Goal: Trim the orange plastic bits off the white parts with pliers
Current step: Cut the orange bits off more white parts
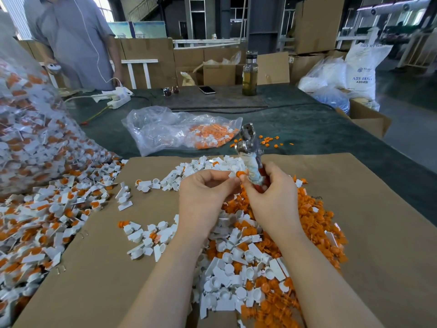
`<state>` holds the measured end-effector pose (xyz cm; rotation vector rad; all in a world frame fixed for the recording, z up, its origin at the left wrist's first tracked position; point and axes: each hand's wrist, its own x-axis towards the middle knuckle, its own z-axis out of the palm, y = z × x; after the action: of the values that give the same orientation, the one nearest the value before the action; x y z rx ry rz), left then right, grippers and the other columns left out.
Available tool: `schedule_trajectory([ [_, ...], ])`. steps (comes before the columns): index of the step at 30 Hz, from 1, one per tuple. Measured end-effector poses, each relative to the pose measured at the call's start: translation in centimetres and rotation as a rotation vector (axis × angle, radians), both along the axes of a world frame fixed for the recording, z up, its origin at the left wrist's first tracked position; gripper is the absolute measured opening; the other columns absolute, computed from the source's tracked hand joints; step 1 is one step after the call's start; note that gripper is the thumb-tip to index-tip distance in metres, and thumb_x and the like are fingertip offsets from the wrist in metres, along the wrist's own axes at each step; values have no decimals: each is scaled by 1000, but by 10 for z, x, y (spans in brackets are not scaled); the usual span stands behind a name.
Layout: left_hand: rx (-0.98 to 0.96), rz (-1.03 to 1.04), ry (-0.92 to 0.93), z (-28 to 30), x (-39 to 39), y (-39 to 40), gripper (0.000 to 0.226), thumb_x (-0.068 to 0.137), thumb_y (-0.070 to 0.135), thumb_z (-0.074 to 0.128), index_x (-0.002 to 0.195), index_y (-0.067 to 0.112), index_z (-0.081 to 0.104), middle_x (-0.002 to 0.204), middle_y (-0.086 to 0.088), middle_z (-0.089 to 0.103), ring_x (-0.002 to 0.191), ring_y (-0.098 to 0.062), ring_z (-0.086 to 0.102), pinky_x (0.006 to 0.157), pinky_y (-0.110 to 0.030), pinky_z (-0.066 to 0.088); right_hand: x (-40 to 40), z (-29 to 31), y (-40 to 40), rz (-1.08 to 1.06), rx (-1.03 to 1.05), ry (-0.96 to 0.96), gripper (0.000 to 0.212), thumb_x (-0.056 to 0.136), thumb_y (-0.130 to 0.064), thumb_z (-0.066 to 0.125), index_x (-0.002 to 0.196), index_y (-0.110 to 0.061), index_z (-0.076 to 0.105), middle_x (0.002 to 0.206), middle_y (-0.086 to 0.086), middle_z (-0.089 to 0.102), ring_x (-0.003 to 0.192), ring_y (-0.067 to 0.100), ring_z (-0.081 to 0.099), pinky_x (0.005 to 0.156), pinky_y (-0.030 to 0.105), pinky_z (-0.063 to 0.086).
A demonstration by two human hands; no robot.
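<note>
A flat sheet of brown cardboard (354, 209) covers the near part of the dark green tabletop (295, 124). On it lie heaps of small moulded plastic pieces: glossy white parts (236, 268) with cup-like ends and flat tabs, and ribbed orange bits (314, 223) piled mostly to the right. The left hand (203, 192) pinches one white part with an orange bit (237, 175) between curled thumb and fingers (233, 183), held above the heap. The right hand (272, 197) grips the pliers (250, 152), its fingers wrapped round the red handles, one bound in pale tape; the shiny metal head points up and away, and its thumb touches the orange bit. A clear crinkled plastic bag (170, 129) of the same pieces lies beyond, and a larger one (30, 138) spills at the left. A white sack (361, 69) at the far right reads "ABS RESIN".
</note>
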<state>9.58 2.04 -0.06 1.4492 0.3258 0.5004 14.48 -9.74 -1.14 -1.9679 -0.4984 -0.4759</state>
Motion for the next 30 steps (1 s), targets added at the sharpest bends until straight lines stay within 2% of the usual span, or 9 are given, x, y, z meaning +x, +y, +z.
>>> schedule_trajectory([
  [6, 104, 40, 9, 2, -1, -2, 12, 76, 12, 85, 78, 18, 75, 69, 0, 75, 63, -11, 73, 61, -18, 57, 0, 1, -1, -5, -17, -9, 15, 85, -24, 72, 92, -24, 59, 73, -22, 54, 67, -3, 56, 57, 10, 43],
  [11, 147, 64, 7, 4, -2, -5, 13, 76, 12, 85, 77, 20, 75, 68, 3, 75, 61, -8, 70, 61, -16, 56, 2, 1, 0, -12, -41, -3, 12, 85, -24, 72, 91, -20, 61, 70, -20, 52, 63, 0, 53, 52, 11, 36],
  [15, 163, 89, 16, 4, -1, -5, 13, 77, 13, 84, 77, 22, 75, 70, 2, 75, 64, -11, 70, 62, -19, 57, 3, 1, -1, 3, -71, 4, 11, 85, -21, 71, 92, -21, 62, 70, -19, 54, 65, 2, 54, 55, 13, 34],
  [18, 161, 112, 20, 2, 0, -4, 9, 78, 17, 84, 78, 20, 76, 72, 1, 75, 70, -19, 71, 65, -24, 59, 3, 1, -2, 50, -81, 20, 12, 84, -15, 68, 93, -20, 63, 72, -16, 58, 67, 5, 57, 56, 19, 42],
  [20, 168, 134, 14, 0, 1, -3, 10, 78, 19, 84, 75, 22, 74, 70, 1, 74, 68, -18, 71, 64, -24, 59, 3, 2, -2, 82, -98, 29, 12, 84, -13, 67, 93, -21, 63, 72, -13, 59, 66, 7, 57, 55, 20, 43],
  [23, 194, 142, 2, -2, 2, -1, 13, 82, 18, 81, 74, 25, 73, 68, 5, 74, 64, -8, 69, 61, -18, 55, 5, 3, -4, 145, -111, 81, 10, 86, -16, 66, 94, -21, 64, 72, -10, 61, 65, 9, 57, 55, 24, 48],
  [27, 138, 146, -12, -2, 3, 4, 9, 82, 14, 80, 79, 18, 73, 70, 1, 75, 68, -11, 73, 63, -18, 57, 7, 7, -13, 226, -89, 203, 14, 88, -21, 65, 102, -23, 63, 83, -10, 64, 74, 5, 60, 63, 25, 50],
  [30, 87, 137, -45, -1, 3, 8, 7, 84, 10, 78, 84, 14, 72, 73, 1, 76, 68, -10, 74, 63, -16, 56, 8, 10, -22, 276, -147, 257, 11, 88, -22, 66, 97, -25, 61, 80, -12, 60, 72, 1, 57, 63, 25, 45],
])
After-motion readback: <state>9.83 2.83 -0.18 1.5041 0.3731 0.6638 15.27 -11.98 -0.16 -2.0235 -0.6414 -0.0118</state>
